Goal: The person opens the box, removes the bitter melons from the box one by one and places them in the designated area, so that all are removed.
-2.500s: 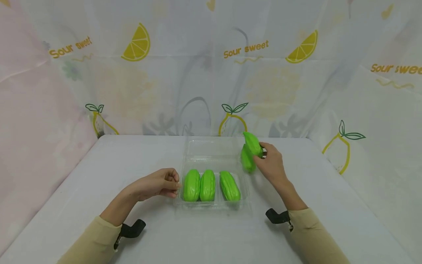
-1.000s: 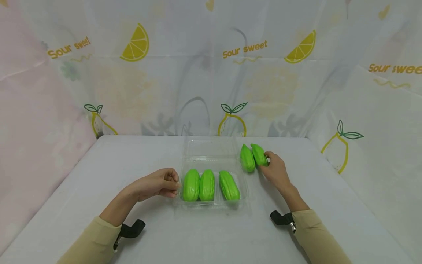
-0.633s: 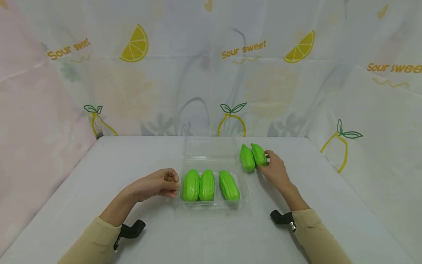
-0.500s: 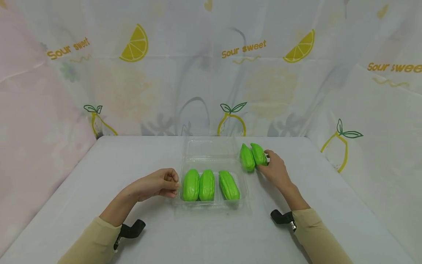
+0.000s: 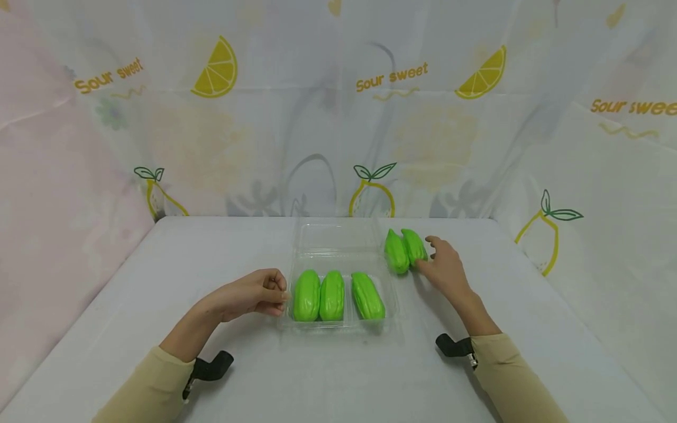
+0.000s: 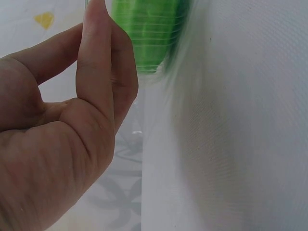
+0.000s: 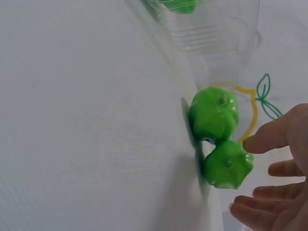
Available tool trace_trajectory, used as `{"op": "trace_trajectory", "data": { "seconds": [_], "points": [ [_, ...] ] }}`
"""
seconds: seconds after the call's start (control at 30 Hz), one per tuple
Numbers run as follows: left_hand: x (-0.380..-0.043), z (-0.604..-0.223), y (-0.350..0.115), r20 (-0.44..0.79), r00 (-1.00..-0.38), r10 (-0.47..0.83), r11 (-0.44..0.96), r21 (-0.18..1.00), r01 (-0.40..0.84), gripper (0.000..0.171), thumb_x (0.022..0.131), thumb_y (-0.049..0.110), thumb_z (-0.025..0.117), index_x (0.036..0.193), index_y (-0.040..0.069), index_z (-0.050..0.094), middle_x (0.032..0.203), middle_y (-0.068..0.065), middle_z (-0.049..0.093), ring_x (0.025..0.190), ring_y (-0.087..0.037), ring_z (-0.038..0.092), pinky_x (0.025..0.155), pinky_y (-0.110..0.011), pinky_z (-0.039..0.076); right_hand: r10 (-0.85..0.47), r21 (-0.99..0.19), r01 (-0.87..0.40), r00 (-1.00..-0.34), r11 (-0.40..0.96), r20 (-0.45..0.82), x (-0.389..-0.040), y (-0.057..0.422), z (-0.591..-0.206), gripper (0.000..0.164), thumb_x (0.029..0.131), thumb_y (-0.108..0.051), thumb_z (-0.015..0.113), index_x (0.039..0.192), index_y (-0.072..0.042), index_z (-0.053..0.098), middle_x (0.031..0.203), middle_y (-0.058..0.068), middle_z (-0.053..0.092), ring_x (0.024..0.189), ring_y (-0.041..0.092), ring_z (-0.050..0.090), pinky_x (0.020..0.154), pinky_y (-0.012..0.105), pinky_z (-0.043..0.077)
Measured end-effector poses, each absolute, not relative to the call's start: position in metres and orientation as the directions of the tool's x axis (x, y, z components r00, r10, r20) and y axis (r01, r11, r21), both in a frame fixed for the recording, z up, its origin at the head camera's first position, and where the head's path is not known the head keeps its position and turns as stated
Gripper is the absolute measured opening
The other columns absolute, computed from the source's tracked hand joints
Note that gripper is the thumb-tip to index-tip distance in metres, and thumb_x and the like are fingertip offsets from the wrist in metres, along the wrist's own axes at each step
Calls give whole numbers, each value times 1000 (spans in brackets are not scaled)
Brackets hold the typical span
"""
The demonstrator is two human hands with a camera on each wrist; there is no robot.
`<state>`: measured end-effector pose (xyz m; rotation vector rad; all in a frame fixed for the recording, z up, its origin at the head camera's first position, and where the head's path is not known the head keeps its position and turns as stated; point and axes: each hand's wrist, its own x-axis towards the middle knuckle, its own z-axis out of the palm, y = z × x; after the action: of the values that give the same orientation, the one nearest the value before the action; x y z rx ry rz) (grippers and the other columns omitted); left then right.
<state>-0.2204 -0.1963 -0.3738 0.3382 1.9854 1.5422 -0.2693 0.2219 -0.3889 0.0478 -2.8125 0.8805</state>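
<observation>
A clear plastic clamshell box (image 5: pixel 349 326) lies with its lid folded back on the white table, and my left hand (image 5: pixel 259 294) pinches its left rim between thumb and fingers. Inside sit three glossy green bitter melons, two side by side at left and a tilted one (image 5: pixel 368 296) at right. Beyond the box's right side, two more rest on the table: a left bitter melon (image 7: pixel 214 113) and a right bitter melon (image 7: pixel 228 164), touching. My right hand (image 5: pixel 444 267) is beside the right one, fingers spread away from it, thumb tip at its near end.
The lid (image 5: pixel 338 238) lies flat behind the box, toward the back edge. A fabric backdrop (image 5: pixel 296 117) with lemon prints stands behind the table (image 5: pixel 338 382) and along both sides. Each wrist carries a black camera mount (image 5: pixel 211 367).
My right hand lowered the right bitter melon onto the table beside the other, then let go; its fingers have now spread off it. My left hand stays at the box rim.
</observation>
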Motion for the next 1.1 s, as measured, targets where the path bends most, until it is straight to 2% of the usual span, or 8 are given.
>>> {"op": "trace_trajectory", "data": {
  "seconds": [0.5, 1.1],
  "points": [
    [-221, -374, -197, -296, -789, 538, 295, 943, -153, 25, 96, 13, 64, 105, 0, 45, 86, -7, 55, 81, -16, 64, 73, -25, 60, -33, -529, -177, -963, 830, 269, -257, 210, -367, 55, 92, -21, 59, 142, -3, 48, 141, 23, 52, 118, 42, 60, 91, 55, 53],
    [-222, -376, -197, -298, -776, 556, 257, 949, -180, 23, 95, 13, 64, 103, 2, 45, 85, -5, 55, 78, -14, 64, 72, -24, 60, -160, -575, -332, -931, 748, 330, -240, 183, -351, 54, 90, -16, 67, 140, -4, 51, 138, 19, 56, 111, 37, 64, 93, 49, 57]
  ]
}}
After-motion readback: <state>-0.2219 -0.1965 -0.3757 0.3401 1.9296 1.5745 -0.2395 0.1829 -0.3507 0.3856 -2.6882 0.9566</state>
